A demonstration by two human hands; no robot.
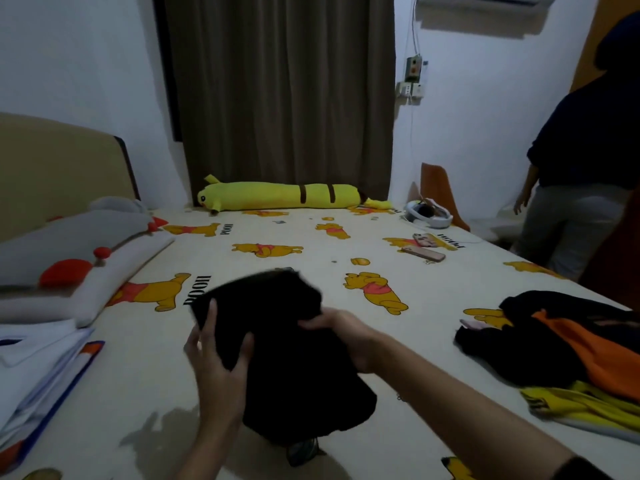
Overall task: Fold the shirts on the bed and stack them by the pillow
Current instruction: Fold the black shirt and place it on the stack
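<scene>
Holding a folded black shirt [277, 344] over the near part of the bed [311, 237], both hands at its upper half. Soft, light and limp by the look of it, so likely to sag and unfold if taken by one corner; best gripped at two opposite edges through all the layers, as now. Left hand [216, 362] at the left edge, fingers spread over the top of the cloth and thumb pinching in from the right. Right hand [341, 332] clamped on the right edge, fingers curled round the fold, tips hidden. Lower end drooping down to the sheet.

Further right, a loose heap of black, orange and yellow shirts [568, 355] waiting. Left, white folded stack [38, 362] just in front of the pillow [79, 258].
</scene>
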